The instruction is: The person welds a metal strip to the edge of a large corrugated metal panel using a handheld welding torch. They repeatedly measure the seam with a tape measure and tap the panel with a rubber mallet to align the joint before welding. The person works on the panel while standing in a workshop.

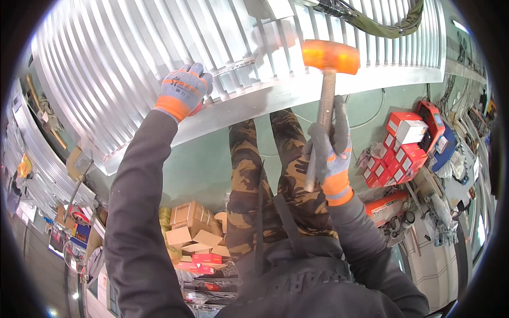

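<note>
The head view looks down on a person in a dark jacket and camouflage trousers standing at a large louvred metal panel, its bright slats running away from the body and fanning out under the lens.

The left hand, in a grey glove with an orange cuff, lies on the panel's near edge frame. Its fingers are curled over the frame onto the slats, pressing on the metal rather than closed round anything loose.

The right hand, gloved the same way, is clenched round the handle of a mallet. The grip sits low on the shaft. The mallet's long axis runs nearly straight away from the person, leaning slightly to the right toward the top. Its orange head lies crosswise over the slats just beyond the frame. Whether the head touches the metal cannot be told.

The mallet head is to the right of the left hand and well apart from it, with a stretch of slats and frame between them. The right hand is the nearer one, directly below the head along the shaft.

On the green floor lie brown cartons on the left and red boxes on the right, and a dark hose crosses the panel's far end.
</note>
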`<state>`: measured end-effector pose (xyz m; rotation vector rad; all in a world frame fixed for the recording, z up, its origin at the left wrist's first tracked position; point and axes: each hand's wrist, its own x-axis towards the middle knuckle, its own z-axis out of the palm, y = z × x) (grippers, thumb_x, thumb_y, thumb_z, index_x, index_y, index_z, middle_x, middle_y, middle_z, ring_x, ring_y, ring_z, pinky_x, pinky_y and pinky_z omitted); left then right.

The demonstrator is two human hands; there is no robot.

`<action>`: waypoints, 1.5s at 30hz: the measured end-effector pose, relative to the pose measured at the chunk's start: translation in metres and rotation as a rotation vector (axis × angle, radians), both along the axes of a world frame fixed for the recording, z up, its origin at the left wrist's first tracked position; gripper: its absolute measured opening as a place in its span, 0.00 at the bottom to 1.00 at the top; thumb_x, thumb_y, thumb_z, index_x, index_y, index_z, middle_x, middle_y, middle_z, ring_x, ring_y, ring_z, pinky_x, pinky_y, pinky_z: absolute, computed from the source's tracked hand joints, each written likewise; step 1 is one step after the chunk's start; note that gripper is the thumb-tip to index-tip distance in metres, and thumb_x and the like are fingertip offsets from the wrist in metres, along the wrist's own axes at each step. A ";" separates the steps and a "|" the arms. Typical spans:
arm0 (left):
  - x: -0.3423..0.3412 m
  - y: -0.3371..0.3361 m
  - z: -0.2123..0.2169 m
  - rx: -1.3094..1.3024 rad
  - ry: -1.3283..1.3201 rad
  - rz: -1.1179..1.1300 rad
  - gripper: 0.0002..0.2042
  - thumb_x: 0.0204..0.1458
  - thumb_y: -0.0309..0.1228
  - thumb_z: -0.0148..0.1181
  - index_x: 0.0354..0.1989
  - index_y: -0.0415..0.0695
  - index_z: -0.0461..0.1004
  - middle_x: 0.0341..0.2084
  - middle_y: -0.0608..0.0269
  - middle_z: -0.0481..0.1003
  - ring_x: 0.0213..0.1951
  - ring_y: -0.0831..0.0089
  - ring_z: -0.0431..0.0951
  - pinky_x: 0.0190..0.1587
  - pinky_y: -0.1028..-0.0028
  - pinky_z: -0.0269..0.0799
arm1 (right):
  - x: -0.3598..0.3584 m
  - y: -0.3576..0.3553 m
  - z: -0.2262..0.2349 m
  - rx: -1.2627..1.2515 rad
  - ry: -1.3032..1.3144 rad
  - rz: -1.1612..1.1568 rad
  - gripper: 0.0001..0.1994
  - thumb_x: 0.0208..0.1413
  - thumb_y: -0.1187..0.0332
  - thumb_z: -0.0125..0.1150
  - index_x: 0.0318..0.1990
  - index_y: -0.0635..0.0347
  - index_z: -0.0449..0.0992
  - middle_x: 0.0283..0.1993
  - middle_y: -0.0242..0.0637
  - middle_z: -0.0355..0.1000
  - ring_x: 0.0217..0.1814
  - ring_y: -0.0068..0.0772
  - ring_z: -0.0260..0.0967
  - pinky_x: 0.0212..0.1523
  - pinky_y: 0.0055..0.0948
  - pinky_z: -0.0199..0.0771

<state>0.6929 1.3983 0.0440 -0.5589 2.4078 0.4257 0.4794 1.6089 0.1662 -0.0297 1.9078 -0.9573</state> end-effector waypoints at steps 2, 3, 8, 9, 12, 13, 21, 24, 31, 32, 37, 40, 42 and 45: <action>0.002 0.001 -0.004 -0.034 0.053 -0.011 0.10 0.48 0.27 0.61 0.40 0.46 0.77 0.40 0.57 0.75 0.43 0.58 0.80 0.42 0.61 0.80 | 0.015 0.007 -0.019 -0.050 0.107 0.008 0.38 0.59 0.73 0.57 0.76 0.65 0.48 0.33 0.32 0.69 0.21 0.20 0.65 0.20 0.23 0.67; 0.003 0.001 -0.005 -0.052 0.079 -0.017 0.10 0.46 0.27 0.62 0.39 0.46 0.77 0.39 0.57 0.75 0.42 0.58 0.80 0.40 0.61 0.80 | 0.018 0.012 -0.027 -0.076 0.160 0.011 0.39 0.58 0.73 0.57 0.76 0.65 0.48 0.33 0.32 0.69 0.21 0.20 0.65 0.20 0.24 0.67; 0.009 0.000 -0.010 -0.044 0.085 -0.027 0.11 0.45 0.27 0.63 0.39 0.46 0.77 0.38 0.57 0.75 0.42 0.58 0.80 0.40 0.61 0.80 | -0.016 -0.006 -0.010 0.017 -0.140 0.080 0.39 0.57 0.72 0.57 0.77 0.60 0.49 0.30 0.33 0.69 0.21 0.21 0.65 0.19 0.23 0.67; 0.008 0.000 -0.010 -0.040 0.075 -0.032 0.12 0.44 0.28 0.63 0.39 0.46 0.77 0.38 0.57 0.75 0.42 0.58 0.80 0.40 0.61 0.79 | -0.020 -0.005 -0.011 -0.042 -0.146 0.008 0.39 0.58 0.74 0.57 0.76 0.62 0.48 0.32 0.32 0.68 0.21 0.20 0.64 0.19 0.24 0.68; 0.007 0.000 -0.010 -0.036 0.093 -0.027 0.12 0.43 0.28 0.63 0.38 0.46 0.77 0.38 0.57 0.74 0.41 0.58 0.80 0.39 0.62 0.79 | -0.005 0.000 -0.013 -0.069 0.035 -0.033 0.38 0.58 0.73 0.56 0.76 0.60 0.49 0.32 0.32 0.67 0.21 0.20 0.64 0.18 0.24 0.67; 0.007 -0.001 -0.011 -0.037 0.092 -0.032 0.12 0.42 0.28 0.64 0.38 0.46 0.77 0.38 0.57 0.74 0.41 0.58 0.80 0.39 0.62 0.79 | 0.002 0.001 -0.020 -0.060 0.050 -0.044 0.38 0.58 0.72 0.56 0.76 0.60 0.49 0.32 0.32 0.67 0.21 0.20 0.64 0.18 0.23 0.67; 0.010 -0.001 -0.013 -0.029 0.090 -0.015 0.12 0.40 0.29 0.66 0.35 0.46 0.77 0.37 0.57 0.74 0.40 0.58 0.80 0.39 0.63 0.79 | -0.023 -0.011 -0.002 0.047 -0.164 0.045 0.40 0.58 0.71 0.56 0.77 0.62 0.46 0.29 0.32 0.66 0.20 0.21 0.64 0.19 0.23 0.67; 0.008 -0.002 -0.010 -0.027 0.085 -0.034 0.11 0.41 0.29 0.65 0.35 0.46 0.77 0.37 0.57 0.74 0.40 0.58 0.80 0.39 0.63 0.79 | -0.013 -0.006 0.000 0.039 -0.112 -0.027 0.39 0.58 0.71 0.57 0.77 0.59 0.48 0.30 0.32 0.67 0.20 0.21 0.65 0.18 0.21 0.66; 0.002 -0.003 -0.004 0.011 0.007 -0.024 0.09 0.47 0.25 0.60 0.39 0.44 0.77 0.40 0.57 0.75 0.43 0.60 0.79 0.41 0.63 0.79 | -0.014 0.009 -0.012 -0.049 -0.116 -0.014 0.38 0.60 0.70 0.60 0.75 0.61 0.48 0.31 0.32 0.68 0.19 0.20 0.66 0.16 0.22 0.67; 0.003 -0.003 -0.004 0.007 0.019 -0.024 0.09 0.47 0.25 0.60 0.39 0.44 0.77 0.40 0.57 0.75 0.43 0.60 0.79 0.41 0.63 0.79 | -0.014 0.011 -0.013 -0.071 -0.119 -0.012 0.39 0.60 0.70 0.61 0.76 0.61 0.48 0.31 0.32 0.68 0.19 0.20 0.66 0.15 0.22 0.67; 0.007 -0.002 -0.009 -0.008 0.052 -0.028 0.09 0.48 0.25 0.59 0.39 0.44 0.77 0.40 0.57 0.75 0.43 0.60 0.79 0.41 0.62 0.79 | -0.014 0.015 -0.016 -0.087 -0.149 -0.014 0.39 0.60 0.70 0.60 0.75 0.61 0.47 0.32 0.32 0.67 0.19 0.20 0.66 0.14 0.21 0.67; 0.006 -0.002 -0.007 -0.002 0.046 -0.031 0.09 0.48 0.25 0.59 0.39 0.44 0.77 0.40 0.56 0.75 0.43 0.60 0.79 0.41 0.62 0.79 | -0.015 0.014 -0.013 -0.051 -0.181 -0.047 0.39 0.59 0.72 0.59 0.76 0.61 0.47 0.33 0.32 0.68 0.19 0.20 0.66 0.15 0.22 0.67; 0.004 -0.003 -0.003 0.000 0.021 -0.041 0.09 0.48 0.26 0.59 0.39 0.44 0.77 0.40 0.56 0.75 0.43 0.60 0.79 0.40 0.62 0.79 | -0.018 0.022 -0.010 0.016 -0.238 0.084 0.38 0.58 0.73 0.58 0.75 0.63 0.49 0.36 0.36 0.70 0.24 0.24 0.71 0.22 0.25 0.72; 0.004 -0.004 -0.005 0.010 0.012 -0.051 0.09 0.48 0.26 0.59 0.39 0.45 0.77 0.40 0.56 0.75 0.43 0.59 0.79 0.41 0.62 0.79 | -0.029 0.035 -0.014 0.004 -0.274 0.455 0.37 0.57 0.73 0.59 0.74 0.66 0.53 0.42 0.41 0.73 0.34 0.29 0.75 0.36 0.28 0.77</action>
